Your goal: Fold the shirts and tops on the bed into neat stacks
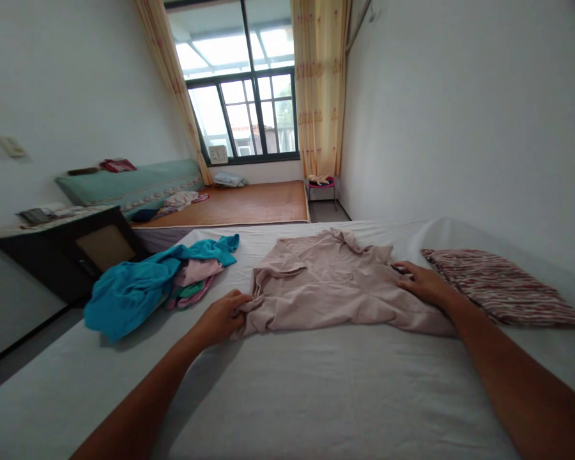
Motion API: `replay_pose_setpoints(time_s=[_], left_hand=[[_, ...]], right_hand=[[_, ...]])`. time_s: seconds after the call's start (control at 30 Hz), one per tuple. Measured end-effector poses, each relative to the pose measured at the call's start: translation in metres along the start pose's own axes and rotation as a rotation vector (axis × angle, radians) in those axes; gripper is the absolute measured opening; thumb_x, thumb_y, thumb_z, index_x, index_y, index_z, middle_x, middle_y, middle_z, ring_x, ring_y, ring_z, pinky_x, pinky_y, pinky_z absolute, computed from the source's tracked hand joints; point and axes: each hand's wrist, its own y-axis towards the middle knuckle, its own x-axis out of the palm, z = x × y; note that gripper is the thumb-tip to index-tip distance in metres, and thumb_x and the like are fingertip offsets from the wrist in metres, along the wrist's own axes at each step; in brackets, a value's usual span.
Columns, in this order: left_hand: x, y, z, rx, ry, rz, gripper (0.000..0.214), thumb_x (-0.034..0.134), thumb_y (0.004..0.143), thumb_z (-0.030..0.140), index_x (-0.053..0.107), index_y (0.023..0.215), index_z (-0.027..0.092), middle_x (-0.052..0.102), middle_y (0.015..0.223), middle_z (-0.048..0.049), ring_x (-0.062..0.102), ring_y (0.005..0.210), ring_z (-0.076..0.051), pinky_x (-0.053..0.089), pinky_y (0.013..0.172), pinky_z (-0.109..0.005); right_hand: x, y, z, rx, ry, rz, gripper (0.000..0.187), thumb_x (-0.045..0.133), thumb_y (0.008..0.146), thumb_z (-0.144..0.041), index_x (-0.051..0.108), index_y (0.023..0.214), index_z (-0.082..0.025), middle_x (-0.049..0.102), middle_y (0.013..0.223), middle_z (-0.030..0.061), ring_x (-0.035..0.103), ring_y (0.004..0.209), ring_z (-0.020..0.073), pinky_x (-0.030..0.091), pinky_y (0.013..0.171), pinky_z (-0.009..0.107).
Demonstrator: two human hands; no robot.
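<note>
A pinkish-beige short-sleeved shirt (330, 281) lies spread and wrinkled across the white bed sheet, its collar toward the far side. My left hand (225, 314) is closed on the bunched fabric at the shirt's left edge. At the opposite side, my right hand (424, 284) has its bent fingers on the shirt's right edge, pinching the cloth beside a small dark patch. Some fabric there passes under the wrist and is hidden. Left of the shirt sits a heap of clothes, with a bright blue garment (134, 287) over a pink one (199, 271).
A striped reddish-brown cushion (508, 284) rests on the right of the white sheet (335, 396). Beyond the sheet's far edge stands another bed with a brown mat (263, 201). A dark cabinet (100, 249) is at the left, and a small pink stool (322, 184) near the curtain.
</note>
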Motion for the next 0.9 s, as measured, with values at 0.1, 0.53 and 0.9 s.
replay_pose_setpoints(time_s=[0.1,0.53,0.9], left_hand=[[-0.018,0.000,-0.022,-0.105,0.145,0.061,0.032,0.048,0.074,0.021,0.068,0.099,0.024,0.065,0.106,-0.0033,0.063,0.092,-0.020,0.046,0.076,-0.025],[-0.034,0.045,-0.026,0.036,0.223,0.004,0.044,0.048,0.081,0.028,0.060,0.122,0.024,0.054,0.133,-0.0070,0.051,0.121,-0.024,0.037,0.105,-0.036],[0.019,0.131,0.009,0.083,0.333,-0.071,0.039,0.050,0.084,0.036,0.058,0.119,0.020,0.063,0.116,-0.0156,0.057,0.109,-0.032,0.046,0.087,-0.043]], right_hand=[[-0.011,-0.003,-0.011,-0.045,0.122,-0.057,0.048,0.058,0.071,-0.034,0.063,0.117,-0.022,0.067,0.118,0.0088,0.061,0.109,0.0288,0.047,0.092,0.038],[-0.033,0.015,-0.047,-0.091,-0.051,0.035,0.039,0.047,0.083,-0.052,0.069,0.098,-0.025,0.072,0.102,0.0054,0.066,0.090,0.0244,0.050,0.081,0.034],[0.036,0.135,-0.084,0.206,-0.151,-0.103,0.091,0.043,0.076,-0.076,0.043,0.136,-0.008,0.063,0.117,0.0250,0.061,0.107,0.0335,0.047,0.087,0.044]])
